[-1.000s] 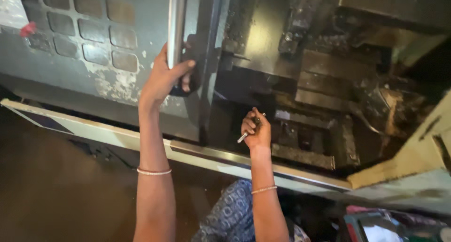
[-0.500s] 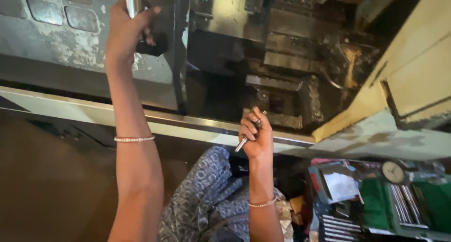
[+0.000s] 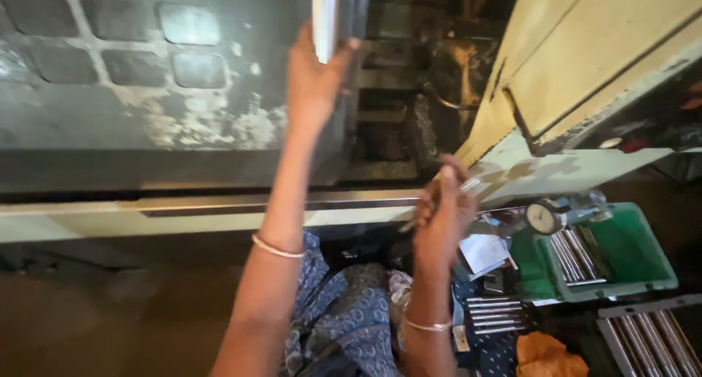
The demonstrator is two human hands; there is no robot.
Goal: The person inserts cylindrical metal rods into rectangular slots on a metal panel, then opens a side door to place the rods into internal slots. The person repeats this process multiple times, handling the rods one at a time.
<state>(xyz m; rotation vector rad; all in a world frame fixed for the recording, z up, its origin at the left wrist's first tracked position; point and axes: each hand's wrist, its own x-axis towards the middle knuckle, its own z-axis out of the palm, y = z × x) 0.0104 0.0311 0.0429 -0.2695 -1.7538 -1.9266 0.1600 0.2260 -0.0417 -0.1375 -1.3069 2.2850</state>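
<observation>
— Handle (image 3: 325, 19), what does it look like, and where is it?
— Bright vertical metal bar on a worn grey machine door (image 3: 146, 92); the left hand (image 3: 313, 81) grips it. Below lies a dim floor.
— And the right hand (image 3: 441, 220)?
— Clasping a thin metal rod (image 3: 439, 201); a green tray (image 3: 643, 253) of rods sits just right of it.

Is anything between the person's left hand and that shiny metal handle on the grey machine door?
No. The left hand already grips the shiny vertical metal handle of the grey sliding machine door, fingers wrapped round it. Nothing visible sits between them.
</observation>
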